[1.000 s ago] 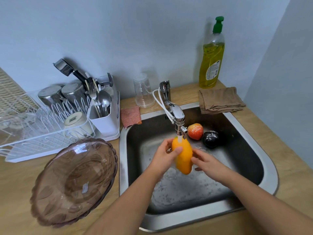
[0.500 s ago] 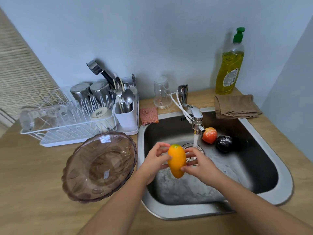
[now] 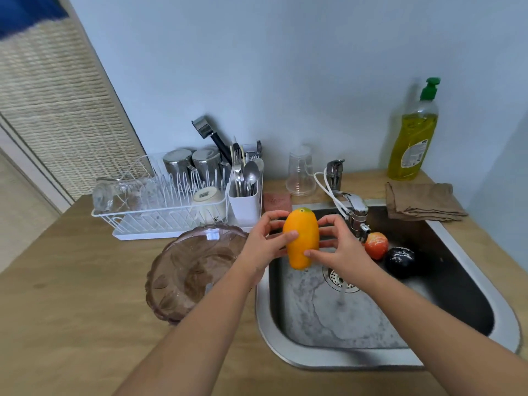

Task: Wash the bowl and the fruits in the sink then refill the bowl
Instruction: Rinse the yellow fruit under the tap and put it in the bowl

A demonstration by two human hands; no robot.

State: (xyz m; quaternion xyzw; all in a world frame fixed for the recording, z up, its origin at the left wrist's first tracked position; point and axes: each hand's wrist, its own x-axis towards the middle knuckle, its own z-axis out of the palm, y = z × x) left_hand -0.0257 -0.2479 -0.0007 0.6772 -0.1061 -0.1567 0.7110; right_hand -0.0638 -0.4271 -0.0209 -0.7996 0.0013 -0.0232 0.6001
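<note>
I hold the orange mango upright, my left hand and my right hand each curled around one side of it, above the left edge of the sink. The brown glass bowl stands on the counter at 9 o'clock from the mango. The red fruit and the dark fruit lie side by side in the sink at 3 o'clock.

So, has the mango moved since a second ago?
Yes. The mango has moved left, out from under the faucet spout and its stream, toward the sink's left rim and the bowl.
</note>
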